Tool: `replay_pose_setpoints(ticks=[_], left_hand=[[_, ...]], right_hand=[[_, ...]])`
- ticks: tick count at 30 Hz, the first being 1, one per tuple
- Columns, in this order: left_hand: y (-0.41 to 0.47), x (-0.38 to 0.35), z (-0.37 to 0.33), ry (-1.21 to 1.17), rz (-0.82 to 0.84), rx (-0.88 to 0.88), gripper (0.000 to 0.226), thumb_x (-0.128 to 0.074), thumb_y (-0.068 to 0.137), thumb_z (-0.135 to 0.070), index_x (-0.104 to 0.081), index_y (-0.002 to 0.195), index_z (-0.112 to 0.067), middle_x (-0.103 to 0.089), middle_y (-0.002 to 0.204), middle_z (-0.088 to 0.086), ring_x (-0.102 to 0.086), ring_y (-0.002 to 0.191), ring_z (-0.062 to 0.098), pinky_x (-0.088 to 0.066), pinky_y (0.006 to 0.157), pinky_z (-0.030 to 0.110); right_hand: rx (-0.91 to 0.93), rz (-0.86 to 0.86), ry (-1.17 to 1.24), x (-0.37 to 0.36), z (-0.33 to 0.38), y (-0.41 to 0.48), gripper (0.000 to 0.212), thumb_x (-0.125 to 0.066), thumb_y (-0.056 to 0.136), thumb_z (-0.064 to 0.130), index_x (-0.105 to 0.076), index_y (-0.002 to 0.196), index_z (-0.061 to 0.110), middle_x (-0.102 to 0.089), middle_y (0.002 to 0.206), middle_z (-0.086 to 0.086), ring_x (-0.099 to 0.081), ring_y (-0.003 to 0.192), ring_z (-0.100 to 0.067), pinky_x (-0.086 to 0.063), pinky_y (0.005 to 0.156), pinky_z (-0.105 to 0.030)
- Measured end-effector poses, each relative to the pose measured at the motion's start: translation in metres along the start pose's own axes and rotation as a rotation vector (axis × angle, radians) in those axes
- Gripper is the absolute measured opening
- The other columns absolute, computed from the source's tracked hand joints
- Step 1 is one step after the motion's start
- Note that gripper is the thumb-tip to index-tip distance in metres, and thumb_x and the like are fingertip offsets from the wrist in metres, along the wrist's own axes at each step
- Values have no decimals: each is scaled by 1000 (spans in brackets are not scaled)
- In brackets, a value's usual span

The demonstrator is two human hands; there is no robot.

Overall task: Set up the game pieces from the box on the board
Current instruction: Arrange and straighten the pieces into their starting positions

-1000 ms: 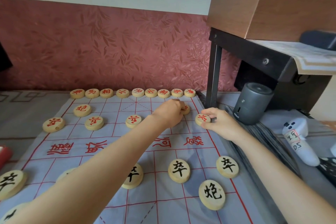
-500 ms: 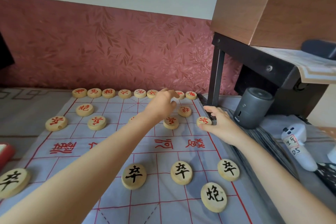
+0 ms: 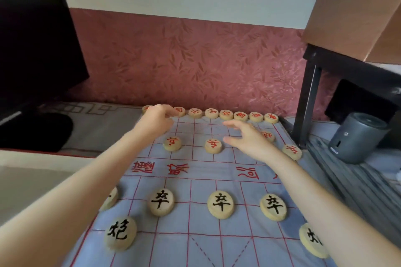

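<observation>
Closest in, the cloth board lies flat with its red grid. Two black cannon pieces sit on it, one left, one at the right edge and partly behind the right forearm. One line up come the black soldier pieces: three in plain sight and a fourth half hidden by the left forearm. Both arms reach across the river band with its red characters.

Over on the far half, the red soldier pieces stand at left, centre and right edge. The right hand hovers above the board just beside the centre soldier, fingers spread wide and holding nothing, with a red cannon piece peeking out behind it.

The left hand is at the back row of red pieces, fingers curled down at the row's left end. Whether it grips a piece there, I cannot tell.

Off to the right stands a grey cylinder beside a black stand carrying a cardboard box.
</observation>
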State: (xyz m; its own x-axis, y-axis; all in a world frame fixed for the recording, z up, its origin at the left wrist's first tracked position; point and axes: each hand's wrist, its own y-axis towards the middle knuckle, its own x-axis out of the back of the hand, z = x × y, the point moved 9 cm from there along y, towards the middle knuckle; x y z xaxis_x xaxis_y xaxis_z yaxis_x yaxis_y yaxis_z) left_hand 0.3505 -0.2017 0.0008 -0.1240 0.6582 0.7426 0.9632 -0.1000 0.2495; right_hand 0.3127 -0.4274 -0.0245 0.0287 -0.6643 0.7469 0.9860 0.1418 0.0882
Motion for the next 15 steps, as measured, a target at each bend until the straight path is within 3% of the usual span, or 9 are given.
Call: replay_pose_setpoints(ticks=[5,9,15], left_hand=[[-6,25,39,78,38,12,34,-58,86,-3,-61,118,-12,-59,126,5,-55,115,20,-39,89,22],[-7,36,61,72,22,36,35,-51,86,5,-64,114,-11,-64,119,8,-57,112,20,-41,90,22],[6,43,88,97,-1,79,33,-49,89,2,-64,114,-13,-63,120,7,-57,112,20,-42,90,23]], right_hand=[[62,14,76,-20,37,20,35,-59,89,13,-57,124,15,-56,127,3,-46,119,-5,-30,91,-16],[127,54,73,-47,75,44,30,-60,88,8,-62,117,14,-60,122,0,-54,109,-9,-37,90,-19],[210,282,-158,-108,119,73,50,-53,88,-3,-52,133,20,-45,143,-2,-43,131,-19,-35,102,-25]])
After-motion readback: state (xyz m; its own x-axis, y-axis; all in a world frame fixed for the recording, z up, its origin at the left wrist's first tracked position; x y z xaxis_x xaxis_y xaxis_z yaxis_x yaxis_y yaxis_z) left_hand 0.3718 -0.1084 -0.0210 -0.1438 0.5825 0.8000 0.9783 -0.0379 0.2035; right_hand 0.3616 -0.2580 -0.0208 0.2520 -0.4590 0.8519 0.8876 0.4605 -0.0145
